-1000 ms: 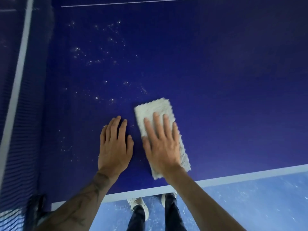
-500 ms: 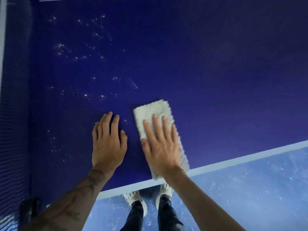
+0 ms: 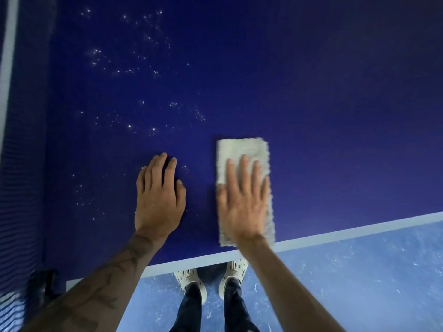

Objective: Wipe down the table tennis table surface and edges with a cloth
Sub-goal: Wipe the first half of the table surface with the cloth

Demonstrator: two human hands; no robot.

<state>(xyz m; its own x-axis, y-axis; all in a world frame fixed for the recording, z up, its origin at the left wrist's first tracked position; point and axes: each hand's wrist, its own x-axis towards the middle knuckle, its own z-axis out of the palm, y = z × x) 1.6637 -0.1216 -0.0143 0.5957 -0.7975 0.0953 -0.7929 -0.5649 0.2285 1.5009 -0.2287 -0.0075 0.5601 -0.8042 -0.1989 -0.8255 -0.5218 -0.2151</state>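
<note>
The dark blue table tennis table fills most of the view, with a white line along its near edge. A folded white cloth lies flat near that edge. My right hand presses on the cloth with straight, spread fingers. My left hand rests flat on the bare surface to the left of the cloth, a short gap between them. Small white droplets or specks dot the surface ahead of my left hand.
The net with its white top band runs along the left side, and its dark clamp sits at the lower left corner. Below the table edge are a blue floor and my feet in light shoes.
My right hand has slid the cloth to the right and turned it straighter, widening the gap to my left hand. The left hand has stayed put on the surface.
</note>
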